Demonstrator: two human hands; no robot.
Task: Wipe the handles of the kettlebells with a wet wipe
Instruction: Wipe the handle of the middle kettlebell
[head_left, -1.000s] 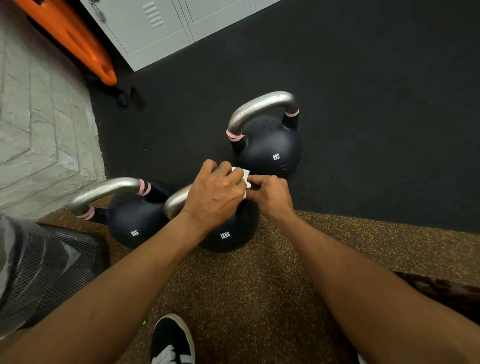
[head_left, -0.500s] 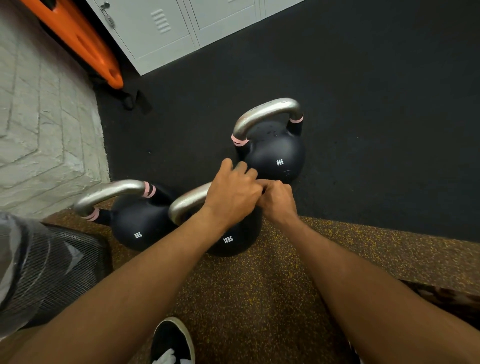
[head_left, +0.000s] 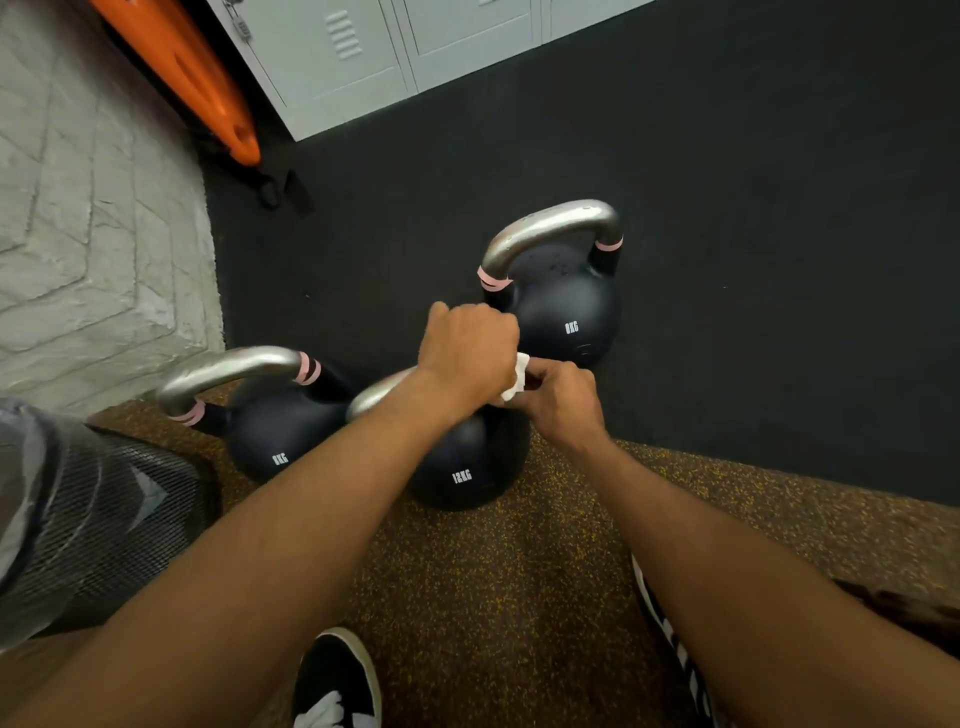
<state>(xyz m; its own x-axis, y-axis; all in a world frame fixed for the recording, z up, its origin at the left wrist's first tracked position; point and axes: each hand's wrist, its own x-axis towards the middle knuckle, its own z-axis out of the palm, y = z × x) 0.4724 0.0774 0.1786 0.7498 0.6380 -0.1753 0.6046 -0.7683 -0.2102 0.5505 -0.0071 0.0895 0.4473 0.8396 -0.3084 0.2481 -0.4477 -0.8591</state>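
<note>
Three kettlebells (head_left: 457, 467); two hands (head_left: 467, 353) pinching one wet wipe (head_left: 517, 376).

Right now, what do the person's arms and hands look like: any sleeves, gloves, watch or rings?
Both forearms are bare from the bottom of the frame to the wrists: no sleeves reach into view. The left hand and right hand wear no gloves. No watch, band or ring shows on the visible wrists and knuckles; the fingers are mostly curled out of sight.

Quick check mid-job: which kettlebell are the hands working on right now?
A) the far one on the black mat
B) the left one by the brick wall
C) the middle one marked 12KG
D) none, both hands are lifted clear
C: the left hand and right hand meet with the white wipe over the handle of the 12KG kettlebell.
</note>
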